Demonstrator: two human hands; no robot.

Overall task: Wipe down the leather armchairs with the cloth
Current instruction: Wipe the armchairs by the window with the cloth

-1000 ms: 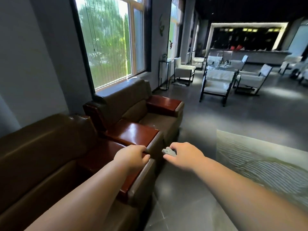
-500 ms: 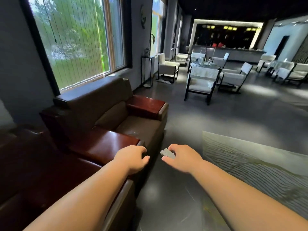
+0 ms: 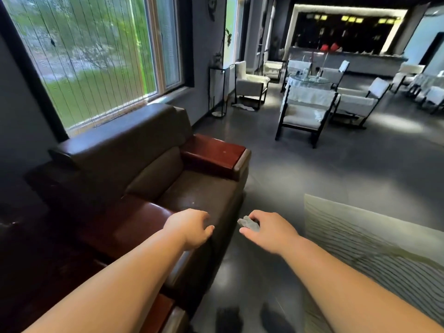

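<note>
Both my arms reach forward, palms down. My right hand [image 3: 269, 230] is curled around the small grey cloth [image 3: 248, 223], a crumpled end poking out left past my fingers; it hangs above the dark floor [image 3: 336, 169], just right of the brown leather armchair [image 3: 149, 164]. My left hand [image 3: 189, 228] hovers over the armchair's near red armrest [image 3: 134, 222], fingers loosely bent, holding nothing; I cannot tell whether it touches the leather. Since half a second ago I have stepped further along: the armchair sits closer and more central, the nearer chair has slipped off to the left, and my grip on the cloth is unchanged.
</note>
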